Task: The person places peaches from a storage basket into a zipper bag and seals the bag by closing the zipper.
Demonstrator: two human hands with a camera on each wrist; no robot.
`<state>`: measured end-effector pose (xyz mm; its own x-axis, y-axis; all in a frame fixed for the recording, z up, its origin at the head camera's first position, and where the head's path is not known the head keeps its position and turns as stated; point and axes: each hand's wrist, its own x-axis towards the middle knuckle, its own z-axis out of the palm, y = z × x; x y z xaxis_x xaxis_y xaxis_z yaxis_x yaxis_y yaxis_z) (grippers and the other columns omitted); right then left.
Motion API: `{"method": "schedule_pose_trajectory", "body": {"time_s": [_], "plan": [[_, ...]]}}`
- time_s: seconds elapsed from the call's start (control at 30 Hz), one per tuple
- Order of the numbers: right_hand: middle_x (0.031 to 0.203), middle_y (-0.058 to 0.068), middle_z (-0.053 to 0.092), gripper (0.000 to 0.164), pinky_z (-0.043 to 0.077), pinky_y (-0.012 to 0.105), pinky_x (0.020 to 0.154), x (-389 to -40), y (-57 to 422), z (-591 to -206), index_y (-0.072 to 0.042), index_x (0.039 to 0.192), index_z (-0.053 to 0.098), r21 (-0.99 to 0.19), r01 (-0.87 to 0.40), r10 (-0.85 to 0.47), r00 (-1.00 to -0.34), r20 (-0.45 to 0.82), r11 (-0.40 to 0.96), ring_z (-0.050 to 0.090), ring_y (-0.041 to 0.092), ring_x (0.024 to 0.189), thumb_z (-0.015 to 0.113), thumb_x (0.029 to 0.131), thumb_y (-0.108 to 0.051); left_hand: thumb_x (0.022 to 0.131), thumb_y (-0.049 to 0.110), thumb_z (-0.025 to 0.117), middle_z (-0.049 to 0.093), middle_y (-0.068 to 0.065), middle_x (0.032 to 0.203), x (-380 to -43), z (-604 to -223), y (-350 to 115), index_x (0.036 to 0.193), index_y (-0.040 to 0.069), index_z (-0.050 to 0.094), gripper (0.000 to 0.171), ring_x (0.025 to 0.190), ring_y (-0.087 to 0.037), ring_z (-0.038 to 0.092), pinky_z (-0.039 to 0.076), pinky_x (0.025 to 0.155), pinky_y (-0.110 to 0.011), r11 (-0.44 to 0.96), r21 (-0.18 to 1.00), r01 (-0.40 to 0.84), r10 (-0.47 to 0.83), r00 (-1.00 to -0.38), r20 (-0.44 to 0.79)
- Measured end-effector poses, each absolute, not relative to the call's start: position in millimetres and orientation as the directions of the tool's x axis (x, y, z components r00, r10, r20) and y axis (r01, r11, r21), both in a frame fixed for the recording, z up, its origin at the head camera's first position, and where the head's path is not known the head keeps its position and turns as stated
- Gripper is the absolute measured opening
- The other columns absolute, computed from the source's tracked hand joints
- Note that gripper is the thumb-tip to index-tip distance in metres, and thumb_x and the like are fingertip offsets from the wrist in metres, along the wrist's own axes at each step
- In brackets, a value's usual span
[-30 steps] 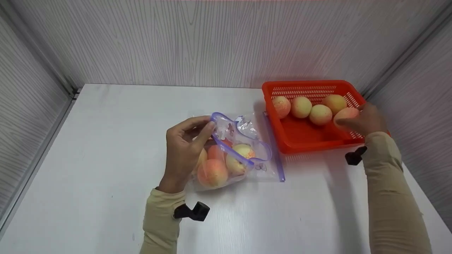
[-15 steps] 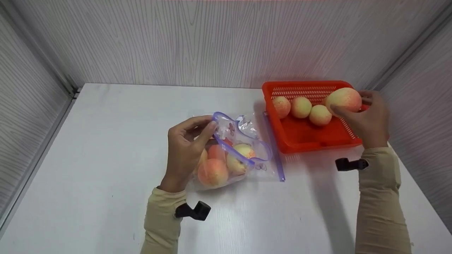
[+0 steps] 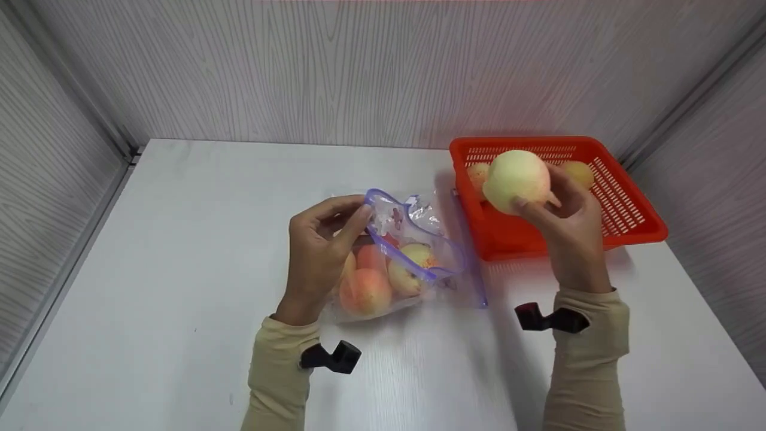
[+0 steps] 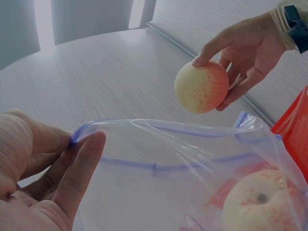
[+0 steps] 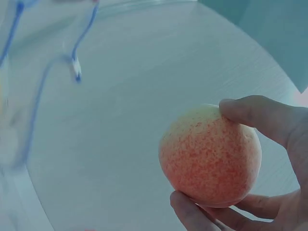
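Note:
My left hand (image 3: 315,254) pinches the purple rim of a clear zip bag (image 3: 400,260) between thumb and fingers, keeping its mouth parted. Inside the bag sit several peaches (image 3: 366,292), seen through the plastic. A pale yellow and pink peach (image 3: 514,181) is in my right hand (image 3: 571,224), gripped with the thumb on one side and fingers on the other. It is raised, overlapping the left part of the red basket (image 3: 646,230) in the head view. From the left wrist, this peach (image 4: 201,87) shows beyond the bag's mouth, apart from it.
More peaches lie in the basket, one yellowish peach (image 3: 577,174) at its back right; others are partly hidden behind the raised peach and hand. A flat zip bag with a purple strip (image 3: 473,263) lies beside the basket, partly under the filled bag. Grey panels (image 3: 299,72) enclose the white table.
My right hand has lifted a peach from the basket's right side and carried it left toward the bag. The left hand keeps its hold on the rim, nearly still.

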<state>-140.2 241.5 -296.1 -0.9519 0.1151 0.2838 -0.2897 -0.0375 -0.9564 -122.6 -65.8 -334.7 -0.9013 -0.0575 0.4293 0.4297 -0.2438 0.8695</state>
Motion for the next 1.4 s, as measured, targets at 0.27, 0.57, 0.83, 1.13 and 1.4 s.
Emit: {"method": "schedule_pose_trajectory", "body": {"time_s": [0.27, 0.57, 0.83, 1.13, 1.4], "plan": [[0.135, 0.021, 0.057, 0.056, 0.056, 0.043, 0.097, -134, 213, -311, -0.006, 0.139, 0.056, -0.963, -0.221, -0.015, -0.974, 0.226, -0.153, 0.059, 0.040, 0.115, 0.068, 0.085, 0.005, 0.094, 0.000, 0.070, 0.069, -0.017, 0.098, -122, -336, -65, 0.107, -0.009, 0.072, 0.016, 0.083, -0.029, 0.066, 0.063, 0.069, -0.041, -0.234, 0.868, 0.438, -0.060, -0.898, 0.436], [0.132, 0.017, 0.062, 0.058, 0.052, 0.041, 0.102, -132, 196, -314, -0.003, 0.138, 0.058, -0.979, -0.196, -0.116, -0.973, 0.202, -0.063, 0.057, 0.037, 0.120, 0.071, 0.083, 0.005, 0.093, -0.001, 0.070, 0.069, -0.017, 0.098, -121, -334, -68, 0.107, -0.009, 0.072, 0.016, 0.081, -0.025, 0.065, 0.063, 0.068, -0.040, -0.231, 0.869, 0.438, -0.073, -0.898, 0.434], [0.134, 0.017, 0.062, 0.056, 0.053, 0.044, 0.101, -133, 190, -316, -0.005, 0.138, 0.059, -0.981, -0.189, -0.210, -0.958, 0.193, -0.041, 0.061, 0.039, 0.117, 0.071, 0.084, 0.002, 0.093, 0.001, 0.070, 0.069, -0.018, 0.096, -122, -334, -67, 0.106, -0.009, 0.072, 0.016, 0.081, -0.026, 0.065, 0.063, 0.067, -0.041, -0.243, 0.868, 0.433, -0.067, -0.900, 0.430], [0.132, 0.017, 0.062, 0.052, 0.054, 0.047, 0.098, -132, 187, -320, -0.005, 0.135, 0.063, -0.987, -0.163, -0.267, -0.950, 0.160, -0.012, 0.065, 0.040, 0.111, 0.070, 0.085, 0.000, 0.093, 0.000, 0.070, 0.071, -0.016, 0.096, -123, -334, -66, 0.105, -0.009, 0.073, 0.015, 0.079, -0.024, 0.065, 0.063, 0.065, -0.037, -0.210, 0.861, 0.462, -0.069, -0.886, 0.459], [0.128, 0.014, 0.065, 0.052, 0.054, 0.047, 0.097, -132, 182, -318, -0.006, 0.135, 0.063, -0.987, -0.148, -0.299, -0.946, 0.123, 0.063, 0.064, 0.038, 0.110, 0.073, 0.085, -0.006, 0.093, 0.000, 0.071, 0.071, -0.016, 0.097, -122, -333, -66, 0.105, -0.008, 0.073, 0.015, 0.080, -0.023, 0.064, 0.063, 0.066, -0.036, -0.197, 0.863, 0.465, -0.075, -0.885, 0.459]]}}
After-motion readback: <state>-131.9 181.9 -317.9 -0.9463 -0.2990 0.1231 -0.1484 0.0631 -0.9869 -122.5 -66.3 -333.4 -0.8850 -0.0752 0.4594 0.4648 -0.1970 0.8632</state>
